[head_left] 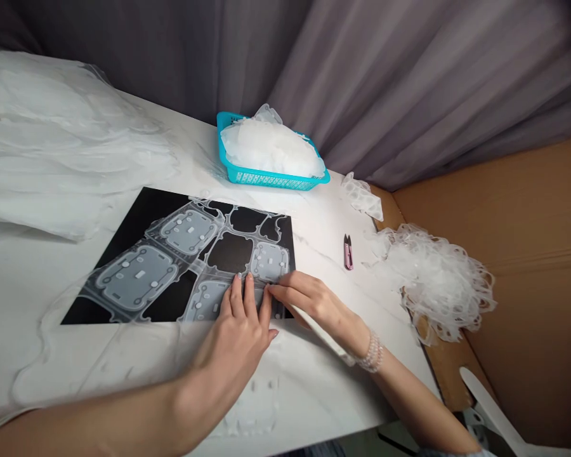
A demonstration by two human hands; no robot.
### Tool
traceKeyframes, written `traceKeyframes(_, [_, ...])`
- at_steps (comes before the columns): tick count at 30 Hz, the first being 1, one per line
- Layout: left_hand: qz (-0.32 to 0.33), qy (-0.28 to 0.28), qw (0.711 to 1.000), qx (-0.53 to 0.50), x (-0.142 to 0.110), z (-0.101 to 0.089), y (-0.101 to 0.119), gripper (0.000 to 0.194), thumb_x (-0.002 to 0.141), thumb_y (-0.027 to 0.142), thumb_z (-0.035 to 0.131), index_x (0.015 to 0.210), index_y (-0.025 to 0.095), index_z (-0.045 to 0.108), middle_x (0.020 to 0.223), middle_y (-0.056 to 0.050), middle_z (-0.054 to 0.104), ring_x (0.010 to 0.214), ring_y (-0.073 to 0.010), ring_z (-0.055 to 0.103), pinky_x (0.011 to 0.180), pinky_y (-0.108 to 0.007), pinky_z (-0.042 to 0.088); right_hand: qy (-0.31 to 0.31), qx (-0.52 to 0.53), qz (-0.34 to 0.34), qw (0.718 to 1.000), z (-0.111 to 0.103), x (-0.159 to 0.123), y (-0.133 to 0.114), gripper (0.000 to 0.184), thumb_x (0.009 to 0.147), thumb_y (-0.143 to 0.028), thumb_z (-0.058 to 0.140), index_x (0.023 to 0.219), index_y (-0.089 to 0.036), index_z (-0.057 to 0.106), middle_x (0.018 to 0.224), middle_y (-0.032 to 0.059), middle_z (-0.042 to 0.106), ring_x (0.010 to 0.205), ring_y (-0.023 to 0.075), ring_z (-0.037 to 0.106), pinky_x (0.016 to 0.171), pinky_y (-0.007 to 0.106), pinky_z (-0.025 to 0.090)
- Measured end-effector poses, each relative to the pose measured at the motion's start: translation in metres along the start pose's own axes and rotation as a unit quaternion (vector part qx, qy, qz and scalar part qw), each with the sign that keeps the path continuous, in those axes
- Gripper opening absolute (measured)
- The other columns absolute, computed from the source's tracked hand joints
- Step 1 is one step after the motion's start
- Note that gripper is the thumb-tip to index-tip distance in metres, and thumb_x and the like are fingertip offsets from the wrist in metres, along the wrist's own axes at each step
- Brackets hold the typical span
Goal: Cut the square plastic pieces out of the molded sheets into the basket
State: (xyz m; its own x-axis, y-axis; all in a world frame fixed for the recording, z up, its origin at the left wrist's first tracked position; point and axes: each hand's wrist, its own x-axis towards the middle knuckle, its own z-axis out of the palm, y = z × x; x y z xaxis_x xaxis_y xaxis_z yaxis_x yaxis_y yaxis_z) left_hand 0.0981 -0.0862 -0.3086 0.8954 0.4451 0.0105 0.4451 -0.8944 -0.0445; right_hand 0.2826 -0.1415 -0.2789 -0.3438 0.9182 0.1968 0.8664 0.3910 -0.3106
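A translucent, pale sheet (140, 274) with rounded-square panels and cut-out gaps lies over a black board (165, 306) on the table. My left hand (242, 324) rests on the sheet near the board's front edge, fingers stretched out and pressing lightly. Close beside its fingertips, my right hand (320, 303) is closed in a pinch on a slim white tool (324, 335). The tool runs back under the palm toward my beaded wrist. Its tip, down at the sheet, is too small to make out. Part of the sheet hangs off the board onto the white tabletop.
Behind the board stands a turquoise basket (271, 180) heaped with white translucent pieces (273, 149). Pink thread snips (347, 252) lie to the right. A tangled pile of cut scraps (438, 279) sits at the right edge by cardboard (514, 254). Layered sheets (52, 146) cover the left.
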Motion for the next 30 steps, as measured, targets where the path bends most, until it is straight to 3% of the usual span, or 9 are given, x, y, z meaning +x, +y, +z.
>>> traceKeyframes(5, [0.009, 0.012, 0.999, 0.028, -0.001, 0.005, 0.002, 0.055, 0.091, 0.041, 0.061, 0.132, 0.004, 0.063, 0.141, -0.035, 0.049, 0.131, -0.0487, 0.05, 0.104, -0.056, 0.047, 0.022, -0.031, -0.038, 0.999, 0.012, 0.008, 0.007, 0.028, 0.102, -0.014, 0.042, 0.122, -0.012, 0.062, 0.113, 0.018, 0.068, 0.11, 0.0269, 0.063, 0.089, 0.046, 0.058])
traceKeyframes(8, [0.005, 0.026, 1.0, 0.013, -0.001, 0.007, 0.003, 0.057, 0.09, 0.04, 0.062, 0.131, 0.001, 0.063, 0.139, -0.037, 0.049, 0.131, -0.0494, 0.049, 0.106, -0.059, 0.044, 0.018, -0.015, -0.027, 0.999, 0.018, 0.007, 0.009, 0.034, 0.1, -0.013, 0.046, 0.132, -0.014, 0.058, 0.142, 0.0221, 0.055, 0.137, 0.029, 0.049, 0.108, 0.054, 0.049])
traceKeyframes(10, [0.01, 0.033, 0.999, 0.012, -0.001, 0.008, 0.003, 0.057, 0.09, 0.041, 0.061, 0.131, 0.001, 0.063, 0.138, -0.036, 0.051, 0.132, -0.0493, 0.048, 0.109, -0.065, 0.038, 0.004, 0.009, -0.031, 0.999, 0.019, 0.006, 0.008, 0.038, 0.1, -0.011, 0.046, 0.137, -0.012, 0.054, 0.146, 0.0234, 0.051, 0.142, 0.0285, 0.044, 0.113, 0.056, 0.044])
traceKeyframes(14, [-0.003, 0.025, 0.999, 0.024, 0.0, 0.01, 0.003, 0.058, 0.089, 0.043, 0.062, 0.137, 0.01, 0.06, 0.14, -0.029, 0.054, 0.134, -0.0449, 0.049, 0.113, -0.065, 0.033, 0.029, 0.191, 0.038, 0.98, 0.015, 0.01, 0.01, 0.035, 0.1, -0.013, 0.047, 0.132, -0.014, 0.06, 0.14, 0.018, 0.059, 0.136, 0.026, 0.052, 0.116, 0.05, 0.043])
traceKeyframes(17, [-0.017, 0.017, 1.0, 0.014, 0.0, 0.012, 0.003, 0.064, 0.086, 0.043, 0.066, 0.143, 0.014, 0.054, 0.143, -0.027, 0.051, 0.135, -0.043, 0.048, 0.111, -0.061, 0.038, 0.12, 0.355, 0.166, 0.912, 0.002, 0.016, 0.034, 0.027, 0.101, -0.026, 0.05, 0.12, -0.018, 0.067, 0.119, 0.0102, 0.073, 0.114, 0.0231, 0.069, 0.102, 0.041, 0.056])
traceKeyframes(21, [-0.016, 0.024, 1.0, 0.006, -0.001, 0.012, 0.003, 0.068, 0.086, 0.043, 0.067, 0.144, 0.011, 0.05, 0.142, -0.032, 0.049, 0.133, -0.0453, 0.049, 0.109, -0.062, 0.04, 0.25, 0.376, 0.228, 0.863, -0.031, 0.008, 0.085, 0.036, 0.104, -0.045, 0.041, 0.118, -0.02, 0.063, 0.099, 0.0065, 0.078, 0.096, 0.0179, 0.076, 0.094, 0.034, 0.06])
traceKeyframes(23, [-0.014, 0.029, 0.999, -0.01, -0.002, 0.011, 0.004, 0.069, 0.086, 0.042, 0.068, 0.144, 0.009, 0.05, 0.141, -0.034, 0.049, 0.133, -0.0466, 0.049, 0.109, -0.063, 0.04, 0.331, 0.373, 0.273, 0.823, -0.046, -0.003, 0.097, 0.032, 0.1, -0.047, 0.051, 0.116, -0.022, 0.063, 0.104, 0.0074, 0.077, 0.096, 0.0191, 0.076, 0.095, 0.036, 0.06])
traceKeyframes(26, [-0.019, 0.029, 0.999, -0.04, -0.001, 0.009, 0.003, 0.07, 0.084, 0.042, 0.07, 0.144, 0.01, 0.051, 0.141, -0.034, 0.049, 0.134, -0.0468, 0.047, 0.11, -0.064, 0.037, 0.312, 0.391, 0.331, 0.8, -0.055, -0.015, 0.085, 0.03, 0.094, -0.043, 0.061, 0.117, -0.023, 0.065, 0.121, 0.0105, 0.071, 0.096, 0.0246, 0.076, 0.088, 0.044, 0.063])
traceKeyframes(30, [-0.018, 0.021, 0.999, -0.029, -0.002, 0.008, 0.002, 0.069, 0.086, 0.044, 0.067, 0.145, 0.013, 0.05, 0.142, -0.031, 0.049, 0.134, -0.0451, 0.048, 0.11, -0.063, 0.038, 0.237, 0.398, 0.321, 0.826, -0.041, -0.012, 0.045, 0.038, 0.098, -0.042, 0.056, 0.132, -0.025, 0.06, 0.133, 0.0112, 0.065, 0.098, 0.0257, 0.075, 0.084, 0.045, 0.064])
